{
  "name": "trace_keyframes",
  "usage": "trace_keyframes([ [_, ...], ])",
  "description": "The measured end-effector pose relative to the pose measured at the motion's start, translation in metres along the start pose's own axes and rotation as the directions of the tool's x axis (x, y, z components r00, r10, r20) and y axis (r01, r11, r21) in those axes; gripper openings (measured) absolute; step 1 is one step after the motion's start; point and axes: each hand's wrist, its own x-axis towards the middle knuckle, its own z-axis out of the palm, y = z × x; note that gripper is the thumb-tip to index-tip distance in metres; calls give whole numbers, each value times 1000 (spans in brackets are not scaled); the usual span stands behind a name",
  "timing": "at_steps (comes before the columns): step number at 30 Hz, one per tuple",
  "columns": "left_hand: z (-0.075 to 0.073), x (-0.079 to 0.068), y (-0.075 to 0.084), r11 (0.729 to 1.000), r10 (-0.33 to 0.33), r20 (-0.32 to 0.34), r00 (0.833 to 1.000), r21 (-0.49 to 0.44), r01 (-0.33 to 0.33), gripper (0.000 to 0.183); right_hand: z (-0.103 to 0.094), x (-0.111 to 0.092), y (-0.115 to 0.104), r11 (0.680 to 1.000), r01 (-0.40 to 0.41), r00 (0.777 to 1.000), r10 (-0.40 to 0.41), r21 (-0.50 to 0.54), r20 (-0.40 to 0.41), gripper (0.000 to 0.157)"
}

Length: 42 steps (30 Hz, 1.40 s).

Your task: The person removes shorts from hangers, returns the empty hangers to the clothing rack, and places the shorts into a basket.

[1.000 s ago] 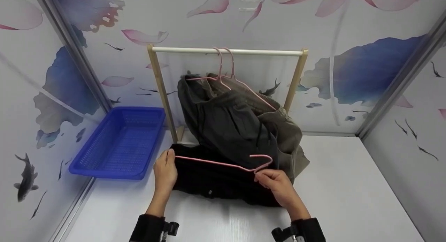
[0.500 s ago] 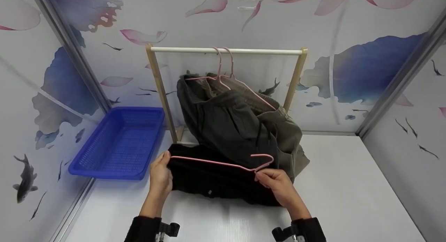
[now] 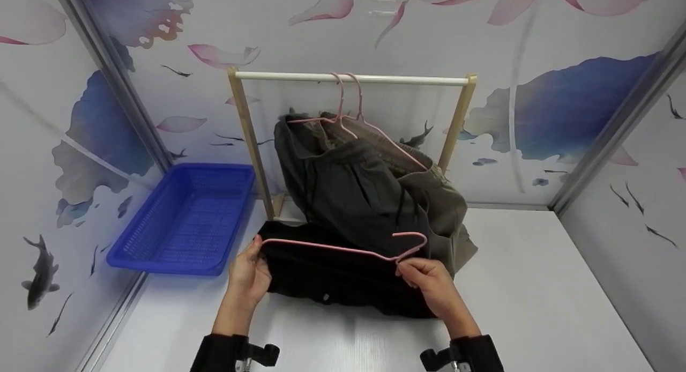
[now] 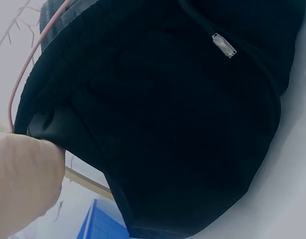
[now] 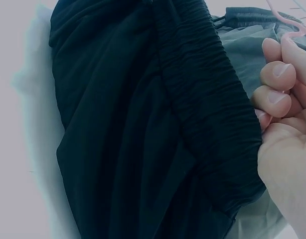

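Observation:
A pink clothes hanger (image 3: 327, 247) lies across the waistband of black drawstring pants (image 3: 348, 286). My left hand (image 3: 248, 278) pinches the pants' waistband corner at the hanger's left end; in the left wrist view that hand (image 4: 26, 181) covers the hanger tip. My right hand (image 3: 431, 286) pinches the hanger just below its hook, thumb against fingers. In the right wrist view the gathered waistband (image 5: 208, 99) runs beside the curled fingers (image 5: 275, 99). A metal cord tip (image 4: 224, 45) shows on the pants. The hanger's right arm is hidden inside the pants.
Behind stands a rack with a white rail (image 3: 278, 76) and wooden posts. Dark grey pants (image 3: 353, 184) and olive-brown pants (image 3: 447, 206) hang from it on pink hangers. A blue basket (image 3: 187, 216) sits at the left on the white table (image 3: 525, 286).
My left hand has moved slightly left and turned, its palm side showing more. The hanger's hook has shifted a little right and up with my right hand.

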Motion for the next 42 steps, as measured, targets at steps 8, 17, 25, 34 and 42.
trace_keyframes([
  [8, -8, 3, -9, 1000, -5, 206, 979, -23, 10, 29, -4, 2, -2, 1000, 2, 998, -2, 6, -60, 20],
  [17, -13, 3, -20, 997, 10, 216, 976, -76, 6, 16, -5, 4, -5, 1000, -16, 995, 18, 27, -101, 19],
  [25, -11, 2, -29, 997, 64, 193, 979, 39, -73, 31, -6, 6, -7, 1000, -2, 994, 3, 13, -108, 19],
  [34, 4, 0, -32, 864, 235, 183, 955, 411, -291, 32, -4, 7, -9, 999, -37, 990, 36, -2, -140, 18],
  [42, 12, -3, -28, 647, 251, 142, 958, 711, -275, 44, -2, 5, -9, 999, -45, 989, 44, -6, -143, 18],
])
